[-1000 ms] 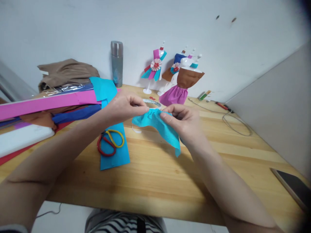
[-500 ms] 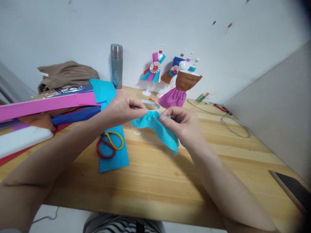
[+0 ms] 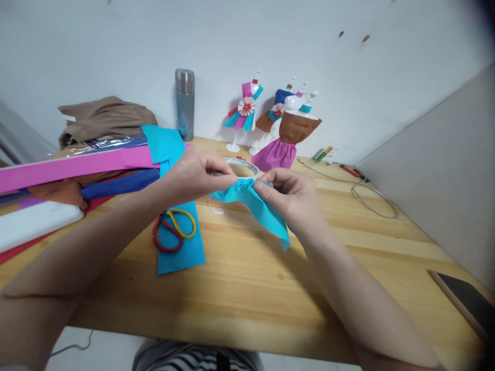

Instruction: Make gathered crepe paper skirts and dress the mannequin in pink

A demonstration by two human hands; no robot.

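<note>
Between my hands, above the table, is a strip of turquoise crepe paper (image 3: 266,211) with small gathers along its upper edge. My left hand (image 3: 203,170) pinches the gathered edge at its left end. The thumb and fingers of my right hand (image 3: 290,196) grip the same edge a little to the right, and the loose end hangs down below. Just behind the paper lies a roll of tape (image 3: 253,169), partly covered by my fingers. Scissors with one red and one yellow handle (image 3: 174,234) rest on a folded turquoise sheet (image 3: 183,260), left of my hands.
Small dress forms in paper outfits (image 3: 246,108) stand along the wall, one with a brown top and magenta skirt (image 3: 276,154). A steel bottle (image 3: 185,111), stacked coloured paper (image 3: 77,167) and brown cloth (image 3: 108,116) are left. A cable (image 3: 373,198) and phone (image 3: 464,299) lie right.
Both hands keep their pinch on the crepe paper. My fingertips have come slightly closer together, and the paper's hanging end has shifted a little to the right and down.
</note>
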